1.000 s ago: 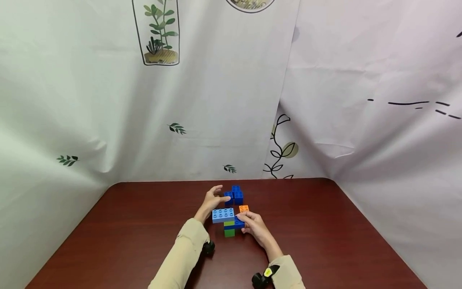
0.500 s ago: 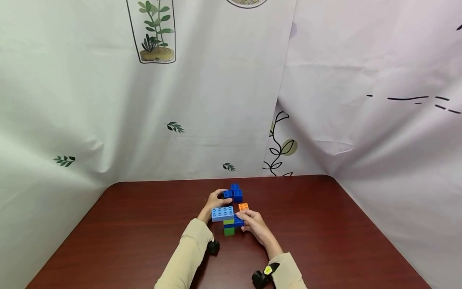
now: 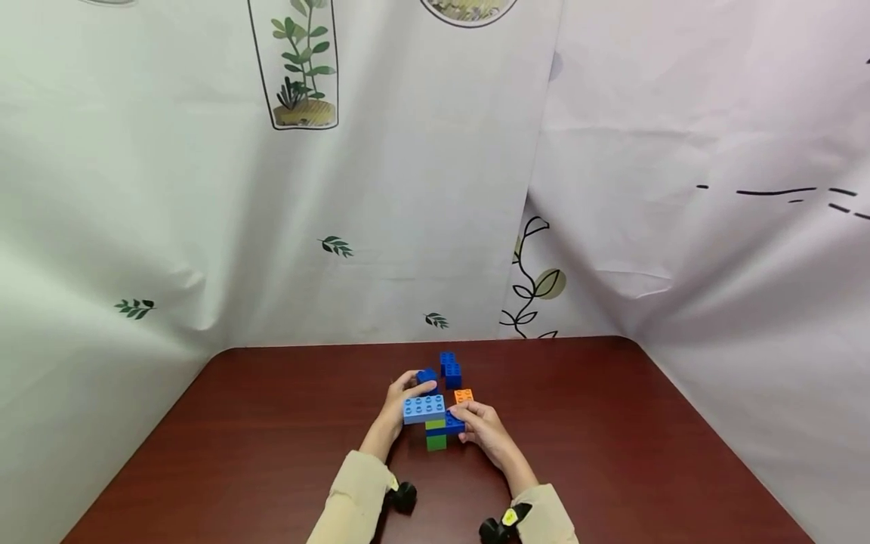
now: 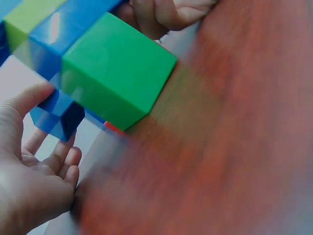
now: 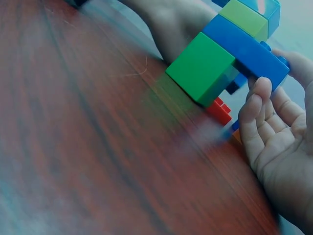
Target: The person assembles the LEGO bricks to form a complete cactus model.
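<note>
"Toy-brick stack [image 3: 435, 425], upright near the middle of a dark red-brown table [image 3: 285, 446], stood between a person's two bare hands. What was it built of?"

"Four tiers, from where I stood: a green brick [image 3: 436, 443] at the foot, resting on the tabletop, then a long blue brick [image 3: 457, 425], then a lime brick [image 5: 243, 18], with a light blue brick [image 3: 424, 408] across the top. That top piece jutted toward the person's left, the long blue one toward the right."

"And the hands?"

"Both were occupied. The right hand [image 3: 484, 429] pinched the jutting end of the long blue brick between thumb and fingers. The left hand [image 3: 394, 404], beside and a little behind the stack, gripped a small blue brick [image 3: 427, 380] between its thumb and fingertips. Whether that brick touched the table, I could not tell."

"What lay around them?"

"An orange brick [image 3: 464, 395] sat just beyond the right hand, and a blue cluster [image 3: 451, 372] of studded bricks stood farther back. Low behind the stack, a red piece [image 5: 219, 111] showed, partly hidden."

"The setting?"

"A pale cloth [image 3: 421, 189], printed with leaves and a potted plant, hung creased behind the table. Beige sleeves [image 3: 356, 483] covered the forearms, and small black devices [image 3: 404, 498] were fixed at both wrists."
</note>
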`<state>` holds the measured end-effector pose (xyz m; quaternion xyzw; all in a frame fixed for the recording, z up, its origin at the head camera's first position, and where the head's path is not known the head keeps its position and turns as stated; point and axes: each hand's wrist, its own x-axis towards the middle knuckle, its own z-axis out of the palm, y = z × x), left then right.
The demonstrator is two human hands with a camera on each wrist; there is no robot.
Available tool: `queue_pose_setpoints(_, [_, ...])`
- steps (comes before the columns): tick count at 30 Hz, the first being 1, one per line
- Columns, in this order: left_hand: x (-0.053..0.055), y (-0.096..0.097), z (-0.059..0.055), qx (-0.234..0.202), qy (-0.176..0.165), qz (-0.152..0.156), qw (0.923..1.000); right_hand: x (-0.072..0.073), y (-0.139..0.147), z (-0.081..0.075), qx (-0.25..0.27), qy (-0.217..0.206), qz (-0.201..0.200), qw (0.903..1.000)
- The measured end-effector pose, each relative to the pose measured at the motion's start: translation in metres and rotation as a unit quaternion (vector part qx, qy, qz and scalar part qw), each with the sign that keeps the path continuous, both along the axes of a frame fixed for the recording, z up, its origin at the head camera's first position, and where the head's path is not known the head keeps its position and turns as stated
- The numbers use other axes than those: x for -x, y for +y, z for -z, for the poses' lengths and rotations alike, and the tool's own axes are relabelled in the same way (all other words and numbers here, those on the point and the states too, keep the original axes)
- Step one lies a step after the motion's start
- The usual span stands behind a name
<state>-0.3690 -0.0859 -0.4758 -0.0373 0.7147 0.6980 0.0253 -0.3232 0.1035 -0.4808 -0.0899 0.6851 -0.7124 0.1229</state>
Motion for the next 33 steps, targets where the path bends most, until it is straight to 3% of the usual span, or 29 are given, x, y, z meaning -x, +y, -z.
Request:
queue_pose_setpoints(7, [-0.01, -0.009, 0.003, -0.012, 0.021, -0.002, 0.9997, 0.004, 0.005, -0.001, 0.003, 0.001, 0.007, 1.0])
queue_pose_setpoints(15, [-0.017, -0.022, 0.003, -0.097, 0.033, -0.002, 0.9947, 0.003, 0.005, 0.001, 0.008, -0.004, 0.006, 0.9999])
queue_pose_setpoints(23, [-0.023, -0.031, -0.001, -0.129, 0.026, -0.013, 0.9912, 0.0, 0.004, 0.001, 0.018, -0.005, -0.001, 0.9998])
queue_pose_setpoints(28, [-0.028, -0.036, -0.007, -0.116, 0.028, -0.025, 0.9925, 0.0, 0.002, 0.002, 0.016, -0.008, 0.004, 0.9998])
queue_pose_setpoints(33, [-0.033, -0.045, -0.018, -0.103, 0.036, 0.003, 0.9941, 0.001, 0.001, 0.003, 0.016, -0.01, 0.003, 0.9998])
